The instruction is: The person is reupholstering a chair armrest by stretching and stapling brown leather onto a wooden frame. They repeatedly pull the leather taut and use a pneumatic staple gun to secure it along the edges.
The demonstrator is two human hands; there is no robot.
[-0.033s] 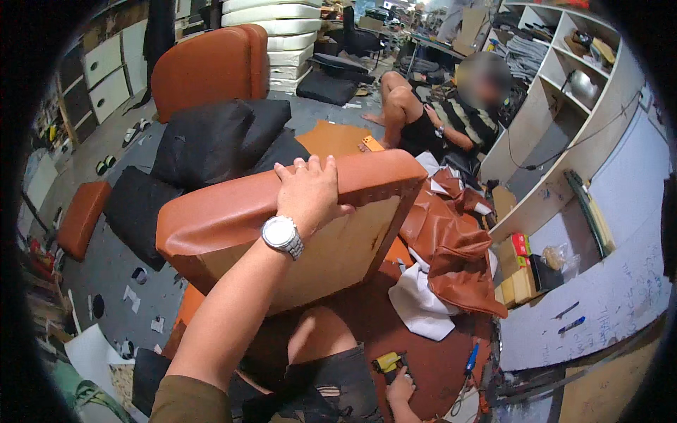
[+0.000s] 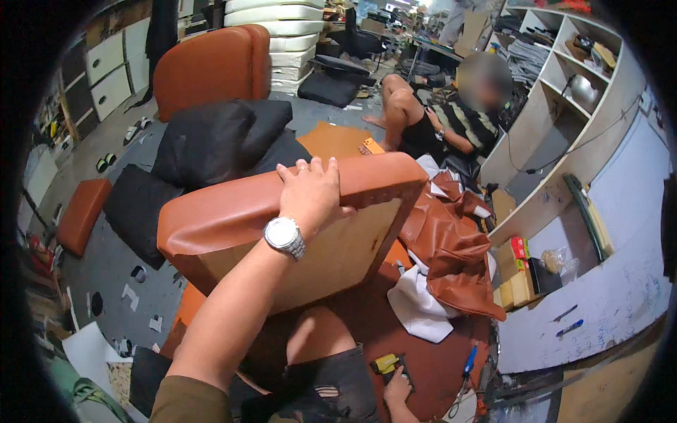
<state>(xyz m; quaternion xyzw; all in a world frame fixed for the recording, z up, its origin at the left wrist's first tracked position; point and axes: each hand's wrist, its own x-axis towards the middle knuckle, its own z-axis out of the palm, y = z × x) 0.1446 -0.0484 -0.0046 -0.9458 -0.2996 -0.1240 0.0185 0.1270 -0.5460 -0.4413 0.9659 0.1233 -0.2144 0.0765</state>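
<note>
A brown leather-covered seat cushion stands tilted on edge before me, its bare wooden underside toward me. My left hand, with a watch on its wrist, grips the upper edge; the fingers lie over the leather and the thumb rests on the board side. Low at the right, my right hand is closed around a yellow and black staple gun, which is held low over brown leather. The lower side of the cushion is partly hidden by my left forearm and knee.
Crumpled brown leather with white backing lies right of the cushion. Scissors and a blue-handled tool lie near my right hand. Black cushions and brown padded backs stand beyond. Another person sits on the floor by white shelves.
</note>
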